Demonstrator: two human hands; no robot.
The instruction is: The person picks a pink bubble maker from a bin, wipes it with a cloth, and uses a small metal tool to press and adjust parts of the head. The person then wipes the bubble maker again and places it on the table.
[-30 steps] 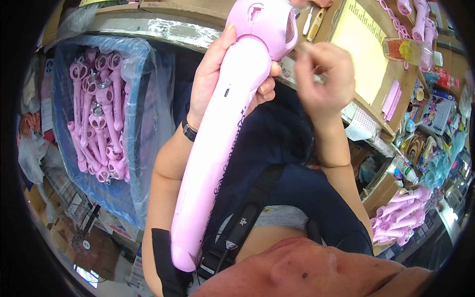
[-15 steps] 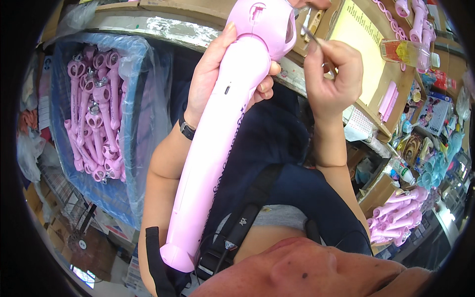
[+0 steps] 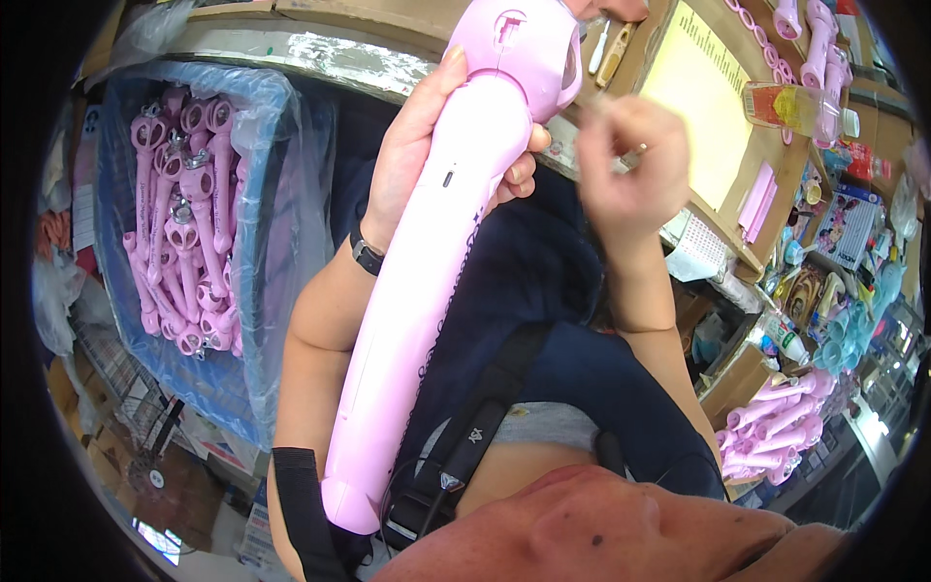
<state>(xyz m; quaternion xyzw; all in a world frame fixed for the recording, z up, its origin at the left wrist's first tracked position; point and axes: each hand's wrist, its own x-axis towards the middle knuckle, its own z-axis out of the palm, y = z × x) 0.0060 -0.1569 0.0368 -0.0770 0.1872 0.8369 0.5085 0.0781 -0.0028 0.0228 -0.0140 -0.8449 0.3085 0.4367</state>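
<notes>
Pink wand (image 3: 412,276) is being gripped beside its round head (image 3: 506,53) by the left hand (image 3: 407,145) | right hand (image 3: 640,175) — blurred, curled — is being held nearby, grip impossible to tell

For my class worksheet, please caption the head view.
The left hand grips a pink wand while the right hand hovers, blurred, near its round head.

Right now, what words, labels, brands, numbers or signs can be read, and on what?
I copy no wording; lettering shows here:
Pink wand: dark script along its side, partly turned away.
Yellow sheet: dark lines of print, too small to read.
Black strap: small pale characters.
Pink pieces in the blue-lined bin: dark script, too small to read.
</notes>
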